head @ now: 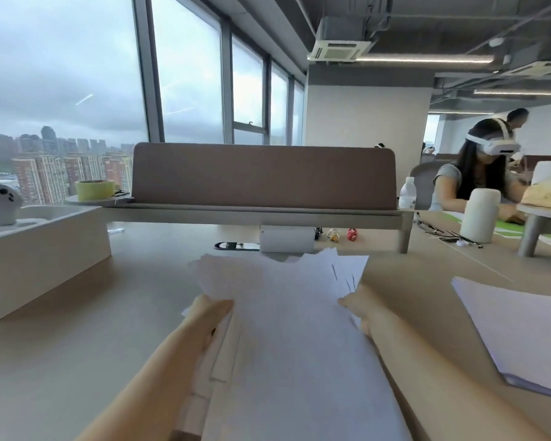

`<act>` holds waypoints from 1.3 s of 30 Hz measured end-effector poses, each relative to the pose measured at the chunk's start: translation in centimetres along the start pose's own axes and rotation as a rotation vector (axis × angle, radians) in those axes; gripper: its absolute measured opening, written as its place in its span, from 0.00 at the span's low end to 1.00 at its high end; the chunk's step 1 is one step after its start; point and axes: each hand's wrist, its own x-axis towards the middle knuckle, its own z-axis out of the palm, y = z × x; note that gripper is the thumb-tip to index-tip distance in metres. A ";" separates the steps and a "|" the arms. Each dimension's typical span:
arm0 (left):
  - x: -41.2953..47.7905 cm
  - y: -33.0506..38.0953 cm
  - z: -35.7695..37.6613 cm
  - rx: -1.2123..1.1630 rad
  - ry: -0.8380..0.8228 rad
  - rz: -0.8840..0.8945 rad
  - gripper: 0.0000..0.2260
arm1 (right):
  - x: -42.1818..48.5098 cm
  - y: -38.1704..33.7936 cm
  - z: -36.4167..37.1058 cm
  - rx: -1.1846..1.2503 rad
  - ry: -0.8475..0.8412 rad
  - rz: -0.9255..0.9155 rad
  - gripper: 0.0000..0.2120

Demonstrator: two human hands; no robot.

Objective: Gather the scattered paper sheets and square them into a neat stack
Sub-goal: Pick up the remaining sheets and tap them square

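Two hands held a loose sheaf of white paper sheets [287, 329] between them. The left hand [212, 310] pinched its left edge, thumb on top, and the right hand [360, 310] gripped the opposite edge, probably to keep the pile together for squaring. Beyond the thumbs the far corners fanned out unevenly, so the stack was not yet neat. Another flat white paper sheet [522, 329] lay on the pale beige tabletop [109, 361], right of the right hand, seemingly ungathered.

Soft window daylight, blurred, edge-warped.
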 end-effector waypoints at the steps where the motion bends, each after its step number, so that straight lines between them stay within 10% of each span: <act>1: 0.0 0.2 0.2 0.099 0.023 0.014 0.24 | 0.1 0.4 0.1 -0.022 0.018 -0.005 0.26; 8: -1.0 1.4 0.8 0.614 0.184 0.143 0.26 | 0.7 0.8 0.8 -0.196 0.075 -0.130 0.16; 14: -0.6 0.3 1.2 0.481 0.246 0.125 0.33 | 0.7 0.1 -0.2 -0.012 -0.163 0.005 0.31; 25: -0.7 2.0 -0.2 0.352 0.307 0.194 0.46 | -1.1 -2.9 -1.4 0.206 -0.036 -0.418 0.14; 35: -2.1 8.9 -2.0 -0.468 -0.315 0.324 0.41 | -2.8 -9.3 -4.9 0.548 -0.063 -0.627 0.17; 39: -3.2 11.8 -1.2 -0.605 -0.281 0.588 0.34 | -3.8 -11.2 -5.5 0.563 -0.087 -0.733 0.18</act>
